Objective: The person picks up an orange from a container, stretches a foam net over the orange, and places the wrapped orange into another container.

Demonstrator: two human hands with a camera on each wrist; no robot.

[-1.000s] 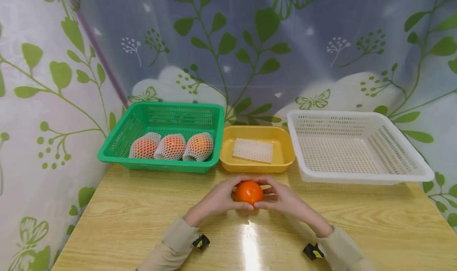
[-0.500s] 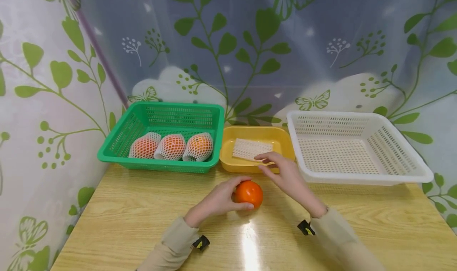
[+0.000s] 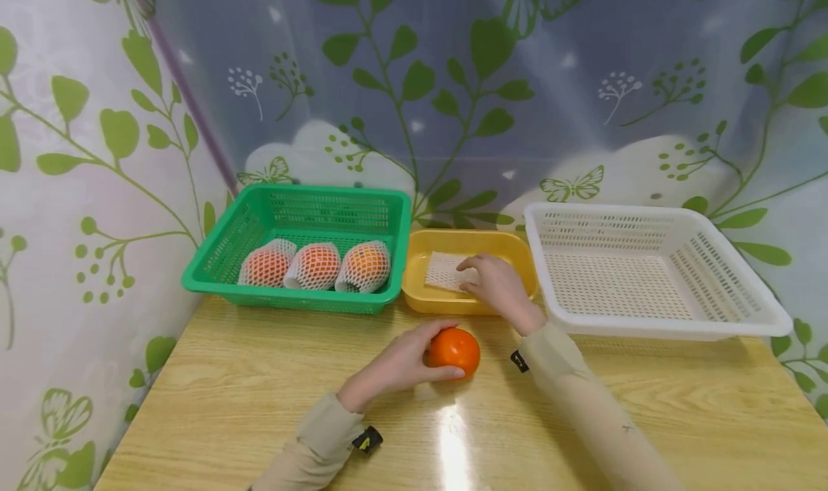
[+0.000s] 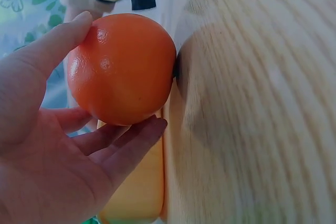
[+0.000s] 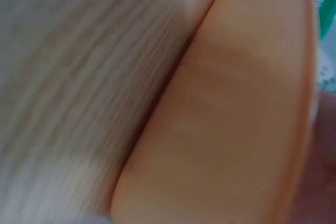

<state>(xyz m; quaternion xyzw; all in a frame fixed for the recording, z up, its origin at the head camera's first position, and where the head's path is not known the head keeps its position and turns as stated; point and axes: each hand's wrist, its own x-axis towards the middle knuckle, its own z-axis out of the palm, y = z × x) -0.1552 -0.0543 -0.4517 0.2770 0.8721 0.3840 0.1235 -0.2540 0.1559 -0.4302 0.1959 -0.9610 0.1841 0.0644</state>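
A glossy round orange fruit (image 3: pixel 456 353), perhaps a persimmon, sits on the wooden table. My left hand (image 3: pixel 402 361) grips it from the left, thumb in front and fingers behind. The left wrist view shows the thumb and fingertips around the fruit (image 4: pixel 123 69). My right hand (image 3: pixel 497 287) reaches into the yellow tray (image 3: pixel 419 307), over the right part of a flat white foam net (image 3: pixel 443 271). Its thumb and index finger stand apart above the net; the other fingers are mostly hidden. In the right wrist view the tray's outer wall (image 5: pixel 220 103) blocks most of that hand.
Left of the tray stands a green basket (image 3: pixel 297 297) with three net-wrapped fruits (image 3: pixel 313 266) inside. A white basket (image 3: pixel 666 324) stands to the right. Behind them hangs a leaf-patterned curtain (image 3: pixel 453 139). Bare wood table (image 3: pixel 259 376) lies in front.
My right hand has left the fruit and moved forward into the yellow tray, over the foam net. The left hand has stayed on the fruit. The head view has shifted slightly.
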